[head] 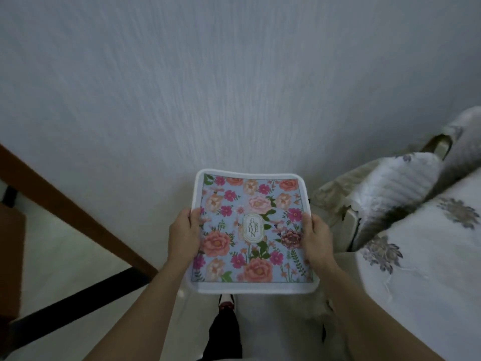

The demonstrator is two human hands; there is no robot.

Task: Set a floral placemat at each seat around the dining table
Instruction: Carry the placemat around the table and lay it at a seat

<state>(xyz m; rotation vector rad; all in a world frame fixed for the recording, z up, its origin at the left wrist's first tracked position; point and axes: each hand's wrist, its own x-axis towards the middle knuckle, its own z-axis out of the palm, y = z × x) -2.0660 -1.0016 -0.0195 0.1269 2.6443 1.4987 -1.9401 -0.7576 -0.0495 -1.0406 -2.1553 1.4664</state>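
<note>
A floral placemat (pixel 251 230), pale blue with pink and peach flowers, a white border and an oval label in its middle, is held flat in front of me above the floor. My left hand (pixel 183 234) grips its left edge, thumb on top. My right hand (pixel 316 237) grips its right edge the same way. It may be a stack, but the frame does not let me tell. A brown wooden table edge (pixel 65 204) runs diagonally at the left.
A white textured wall (pixel 234 87) fills the space ahead. At the right lie a white cloth with grey flower prints (pixel 429 256) and a ribbed white cushion (pixel 390 188) over a beige bag. A black bar (pixel 78 300) crosses the pale floor at lower left.
</note>
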